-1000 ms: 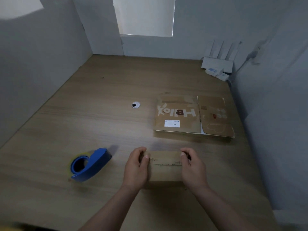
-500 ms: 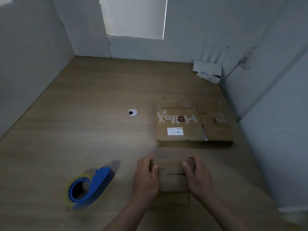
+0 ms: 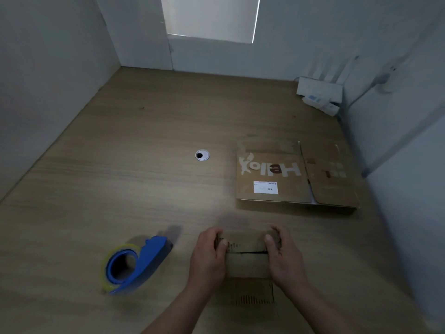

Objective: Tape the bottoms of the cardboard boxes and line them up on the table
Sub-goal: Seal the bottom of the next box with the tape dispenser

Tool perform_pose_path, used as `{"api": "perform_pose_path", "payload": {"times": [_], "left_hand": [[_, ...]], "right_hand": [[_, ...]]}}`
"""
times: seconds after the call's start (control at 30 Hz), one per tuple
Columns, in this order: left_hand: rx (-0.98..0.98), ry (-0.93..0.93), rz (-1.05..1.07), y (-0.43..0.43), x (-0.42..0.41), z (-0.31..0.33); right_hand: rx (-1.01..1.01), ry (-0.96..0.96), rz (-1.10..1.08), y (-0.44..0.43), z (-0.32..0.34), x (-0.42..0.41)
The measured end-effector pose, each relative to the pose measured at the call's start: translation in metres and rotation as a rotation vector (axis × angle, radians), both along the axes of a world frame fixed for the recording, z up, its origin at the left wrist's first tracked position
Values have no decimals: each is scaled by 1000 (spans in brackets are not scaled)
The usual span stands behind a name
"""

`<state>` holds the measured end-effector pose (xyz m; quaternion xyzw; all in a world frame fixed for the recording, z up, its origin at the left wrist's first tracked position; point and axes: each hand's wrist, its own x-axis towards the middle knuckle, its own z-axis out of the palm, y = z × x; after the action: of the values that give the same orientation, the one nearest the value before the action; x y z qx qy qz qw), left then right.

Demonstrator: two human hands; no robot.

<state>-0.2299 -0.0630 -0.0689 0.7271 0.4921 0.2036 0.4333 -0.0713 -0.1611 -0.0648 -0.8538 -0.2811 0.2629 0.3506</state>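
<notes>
At the near edge of the counter (image 3: 115,179), two bare forearms reach in from below. The left grip (image 3: 208,256) clasps the left end of a small cardboard box (image 3: 246,263), thumb lying on the top face and fingers curled over the far edge. The right grip (image 3: 285,259) clasps the right end in the same way. The box sits low over the counter between the two, with a dark seam running across its top from thumb to thumb. A flap printed with short dark lines hangs toward the person; whether the box rests on the wood cannot be told.

Just left of the left grip, apart from it, lies a blue tape dispenser (image 3: 137,263) loaded with a yellowish roll, its nose pointing toward the box.

Farther off, near the middle of the counter, is a round cable hole (image 3: 202,155). To its right lies a flattened box printed "Hello" (image 3: 272,172) bearing a white label, and a second flattened box (image 3: 333,182) lies touching its right side.

In the far right corner stands a white router (image 3: 320,89) against the wall.
</notes>
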Motion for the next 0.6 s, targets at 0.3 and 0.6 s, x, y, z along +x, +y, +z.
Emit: {"api": "perform_pose_path", "payload": {"times": [0.3, 0.6], "left_hand": [[-46, 24, -24, 2, -1, 3], [253, 140, 178, -5, -57, 18]], "right_hand": [[7, -32, 11, 1, -7, 1], [39, -24, 43, -1, -8, 2]]}}
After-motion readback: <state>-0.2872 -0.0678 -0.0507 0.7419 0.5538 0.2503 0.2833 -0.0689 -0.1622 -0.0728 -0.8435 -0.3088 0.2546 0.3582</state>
